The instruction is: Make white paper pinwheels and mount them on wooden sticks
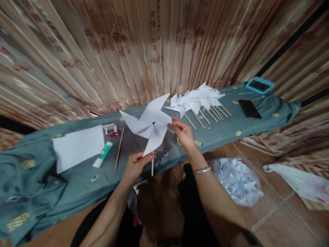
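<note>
1. The person is wearing no sleeves; both forearms are showing bare.
2. The right hand [183,133] is wearing a thin silver bangle [202,170] at the wrist.
3. The left hand [135,167] is wearing nothing.
4. Dark black clothing is covering the legs.

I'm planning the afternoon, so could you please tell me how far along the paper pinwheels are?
Done: a row of finished pinwheels on sticks lies on the table. In hand: the left hand holds one pinwheel by its stick while the right hand touches a blade. Left: a spare stick, paper sheets, a glue stick and a pin box.
</note>
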`<action>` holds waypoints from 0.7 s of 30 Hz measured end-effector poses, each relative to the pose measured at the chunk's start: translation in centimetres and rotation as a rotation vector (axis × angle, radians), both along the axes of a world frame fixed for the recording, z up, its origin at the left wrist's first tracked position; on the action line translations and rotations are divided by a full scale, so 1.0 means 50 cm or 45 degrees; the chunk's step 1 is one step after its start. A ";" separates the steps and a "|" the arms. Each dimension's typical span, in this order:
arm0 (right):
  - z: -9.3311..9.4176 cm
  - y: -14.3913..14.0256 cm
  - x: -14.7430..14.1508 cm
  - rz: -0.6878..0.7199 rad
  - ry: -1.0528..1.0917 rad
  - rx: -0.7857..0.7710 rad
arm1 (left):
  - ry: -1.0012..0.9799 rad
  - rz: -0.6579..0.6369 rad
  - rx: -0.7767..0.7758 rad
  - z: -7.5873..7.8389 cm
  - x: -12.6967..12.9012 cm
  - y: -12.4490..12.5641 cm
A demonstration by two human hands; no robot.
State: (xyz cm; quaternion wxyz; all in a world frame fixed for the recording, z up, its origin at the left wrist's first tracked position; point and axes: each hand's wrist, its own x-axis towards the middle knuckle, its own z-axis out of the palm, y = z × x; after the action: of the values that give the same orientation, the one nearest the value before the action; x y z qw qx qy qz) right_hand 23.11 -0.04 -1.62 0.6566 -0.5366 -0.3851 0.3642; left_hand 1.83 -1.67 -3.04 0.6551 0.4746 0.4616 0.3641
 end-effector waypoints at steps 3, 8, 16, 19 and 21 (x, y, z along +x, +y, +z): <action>0.012 -0.011 -0.012 0.122 0.140 -0.040 | 0.014 0.074 0.046 0.003 0.001 0.008; 0.019 -0.029 -0.047 0.423 0.277 -0.105 | 0.028 0.158 0.113 0.004 0.004 0.014; 0.029 -0.049 -0.070 0.709 -0.023 -0.158 | 0.015 0.170 0.168 0.006 0.005 0.014; 0.034 -0.049 -0.045 0.468 -0.041 -0.169 | 0.028 0.174 0.139 0.009 0.003 0.014; 0.035 -0.048 -0.026 0.299 0.084 -0.199 | 0.026 0.164 0.127 0.010 0.002 0.013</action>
State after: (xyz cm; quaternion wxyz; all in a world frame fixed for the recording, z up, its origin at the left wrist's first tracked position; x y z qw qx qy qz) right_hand 21.81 -2.44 0.13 0.5780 -0.5252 -0.3939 0.4847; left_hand 1.95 -1.04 -2.52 0.6013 0.4796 0.4790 0.4231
